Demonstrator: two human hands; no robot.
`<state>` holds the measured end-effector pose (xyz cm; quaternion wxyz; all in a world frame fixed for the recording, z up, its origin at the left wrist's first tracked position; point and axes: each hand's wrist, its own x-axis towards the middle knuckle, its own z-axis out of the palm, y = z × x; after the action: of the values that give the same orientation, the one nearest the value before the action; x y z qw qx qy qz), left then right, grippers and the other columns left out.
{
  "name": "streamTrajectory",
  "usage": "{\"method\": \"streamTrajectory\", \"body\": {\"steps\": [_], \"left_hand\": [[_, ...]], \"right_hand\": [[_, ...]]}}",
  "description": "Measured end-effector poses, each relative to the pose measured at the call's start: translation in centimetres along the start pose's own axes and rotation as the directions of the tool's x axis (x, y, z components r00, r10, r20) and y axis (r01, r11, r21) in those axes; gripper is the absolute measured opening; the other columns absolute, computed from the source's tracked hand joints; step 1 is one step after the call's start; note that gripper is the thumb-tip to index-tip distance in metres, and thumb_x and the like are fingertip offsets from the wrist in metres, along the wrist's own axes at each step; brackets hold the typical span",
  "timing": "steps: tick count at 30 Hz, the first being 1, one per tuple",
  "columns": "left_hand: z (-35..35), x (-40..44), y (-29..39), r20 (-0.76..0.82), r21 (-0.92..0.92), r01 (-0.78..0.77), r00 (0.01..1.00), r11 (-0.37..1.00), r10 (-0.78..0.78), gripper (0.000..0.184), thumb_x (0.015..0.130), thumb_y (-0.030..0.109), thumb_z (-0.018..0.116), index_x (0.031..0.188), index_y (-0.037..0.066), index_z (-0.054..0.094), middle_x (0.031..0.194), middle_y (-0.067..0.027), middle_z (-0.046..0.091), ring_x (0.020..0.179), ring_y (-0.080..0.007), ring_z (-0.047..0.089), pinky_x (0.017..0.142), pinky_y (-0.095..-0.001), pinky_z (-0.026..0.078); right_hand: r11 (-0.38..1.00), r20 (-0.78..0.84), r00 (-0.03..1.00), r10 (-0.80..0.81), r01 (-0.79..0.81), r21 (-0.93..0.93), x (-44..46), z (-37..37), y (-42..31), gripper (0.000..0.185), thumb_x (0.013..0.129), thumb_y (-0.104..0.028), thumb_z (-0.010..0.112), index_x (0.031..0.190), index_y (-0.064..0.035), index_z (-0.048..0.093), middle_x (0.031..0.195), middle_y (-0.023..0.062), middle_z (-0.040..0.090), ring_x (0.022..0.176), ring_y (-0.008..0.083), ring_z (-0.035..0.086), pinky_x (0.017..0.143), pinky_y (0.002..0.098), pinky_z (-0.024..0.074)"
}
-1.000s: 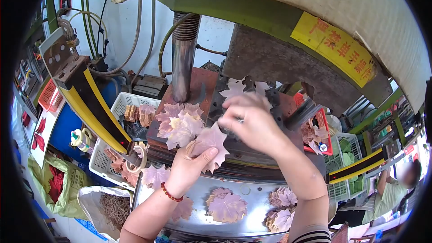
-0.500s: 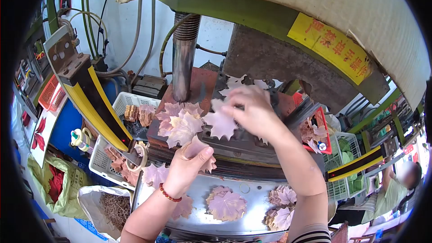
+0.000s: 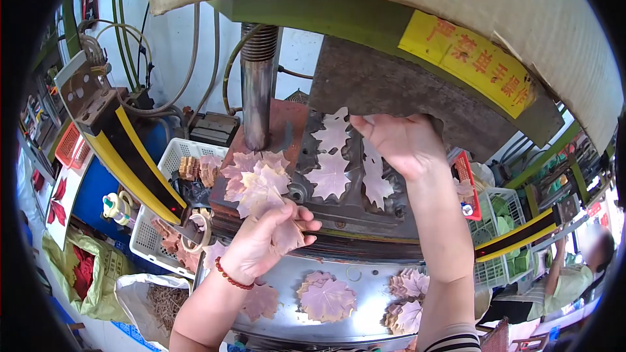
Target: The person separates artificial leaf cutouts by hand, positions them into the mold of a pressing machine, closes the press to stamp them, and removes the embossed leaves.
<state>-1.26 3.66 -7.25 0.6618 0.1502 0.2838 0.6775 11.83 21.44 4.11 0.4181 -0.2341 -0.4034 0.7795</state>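
Pink leaf pieces (image 3: pixel 285 238) are pinched between the thumb and fingers of the left hand (image 3: pixel 257 241), in front of the dark die (image 3: pixel 353 189). Their exposed end points down and slightly right, toward the wearer; the long axis follows that line. Number held: cannot be counted. The right hand (image 3: pixel 404 143) is apart from the left, over the die's right side; its fingertips are hidden behind the upper plate (image 3: pixel 398 85), so its grip cannot be told.

Die contents: three visible leaves. Two form a left column, front to back; one narrow leaf (image 3: pixel 375 179) lies right, its long axis front to back, near end angled right. One leaf heap (image 3: pixel 261 179) rests on the red block (image 3: pixel 287 117), left of the die. Metal tray (image 3: pixel 370 293), front portion: four leaf stacks, one left, one centre, two right. Outboard: two yellow-black bars (image 3: pixel 140 160), one per side; one yellow sign (image 3: pixel 466 62) above.
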Motion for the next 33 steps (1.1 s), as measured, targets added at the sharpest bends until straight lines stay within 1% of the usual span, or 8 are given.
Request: {"method": "streamTrajectory", "body": {"steps": [4,7,11,18,24,26,30,33], "left_hand": [[1.3,0.3,0.6,0.051,0.135,-0.12,0.992,0.984,0.114,0.012,0.09,0.019,0.065,0.093,0.011,0.056,0.075,0.0006,0.052,0.063,-0.0142,0.052,0.059,-0.0292,0.044],[1.8,1.6,0.8,0.068,0.341,-0.215,0.977,0.915,0.204,0.015,0.089,0.016,0.067,0.098,0.008,0.057,0.063,0.0058,0.04,0.051,-0.0052,0.034,0.047,-0.0232,0.026],[4.1,4.8,2.3,0.029,0.306,-0.126,0.992,0.944,0.123,0.024,0.093,0.02,0.062,0.11,0.004,0.059,0.059,0.0048,0.042,0.048,-0.0063,0.036,0.045,-0.0228,0.028],[12.4,13.8,3.1,0.079,0.101,-0.3,0.953,0.949,0.293,0.014,0.095,0.014,0.053,0.093,0.001,0.059,0.065,-0.0081,0.055,0.058,-0.0208,0.055,0.056,-0.0374,0.046],[9.4,19.1,2.0,0.242,0.72,-0.465,0.864,0.515,0.442,0.015,0.093,0.009,0.051,0.079,0.003,0.055,0.073,-0.0063,0.057,0.061,-0.0186,0.054,0.054,-0.0293,0.041],[11.8,16.2,3.0,0.066,0.74,-0.278,0.936,0.613,0.345,0.014,0.092,0.008,0.051,0.079,0.004,0.054,0.074,-0.0047,0.057,0.062,-0.0162,0.054,0.053,-0.0262,0.039],[14.0,10.2,1.8,0.269,0.679,-0.458,0.883,0.574,0.386,0.015,0.092,0.011,0.055,0.078,0.005,0.057,0.072,-0.0024,0.055,0.064,-0.01,0.051,0.055,-0.0239,0.039],[11.2,6.2,2.4,0.454,0.803,-0.542,0.826,0.248,0.334,0.021,0.093,0.02,0.059,0.087,0.0,0.063,0.073,-0.003,0.062,0.069,-0.0103,0.057,0.064,-0.0263,0.047]], "right_hand": [[0.946,0.314,0.949,0.022,-0.121,0.301,2.2,-2.8,0.7,0.027,0.088,-0.014,0.047,0.11,0.0008,0.049,0.097,0.0192,0.054,0.075,0.0306,0.053,0.076,0.0457,0.0437],[0.961,0.353,0.93,-0.099,0.182,-0.21,3.9,-4.9,0.9,0.022,0.082,-0.01,0.051,0.102,0.0006,0.052,0.089,0.0151,0.053,0.071,0.025,0.051,0.065,0.0395,0.0417],[0.271,0.135,0.955,-0.265,0.208,-0.94,3.1,-5.7,-0.6,0.011,0.078,-0.003,0.051,0.087,-0.0006,0.056,0.068,0.0027,0.049,0.06,0.0155,0.049,0.053,0.0313,0.0375],[0.558,0.073,0.994,-0.08,0.106,-0.823,1.1,-7.1,0.0,0.009,0.085,-0.002,0.049,0.091,0.0025,0.054,0.066,0.0016,0.048,0.053,0.0088,0.043,0.048,0.0235,0.0311],[0.733,0.273,0.961,-0.043,0.216,-0.645,5.0,-10.0,0.3,0.028,0.098,-0.026,0.048,0.112,-0.0033,0.056,0.082,0.0049,0.058,0.069,0.013,0.055,0.058,0.0255,0.0411],[-0.232,0.748,0.377,-0.547,0.79,-0.568,10.1,-14.6,4.6,0.022,0.088,-0.018,0.055,0.102,-0.0021,0.062,0.098,0.0105,0.064,0.089,0.0198,0.062,0.076,0.033,0.0496],[0.659,0.548,0.762,-0.346,0.613,-0.437,6.5,-9.1,2.8,0.033,0.09,-0.009,0.056,0.122,-0.0014,0.055,0.111,0.0111,0.062,0.096,0.0145,0.059,0.081,0.0281,0.0489],[0.743,0.44,0.862,-0.252,0.463,-0.482,2.8,-5.3,0.9,0.036,0.092,-0.001,0.051,0.128,-0.0017,0.05,0.115,0.0094,0.06,0.098,0.0127,0.058,0.081,0.0247,0.0484]]}}
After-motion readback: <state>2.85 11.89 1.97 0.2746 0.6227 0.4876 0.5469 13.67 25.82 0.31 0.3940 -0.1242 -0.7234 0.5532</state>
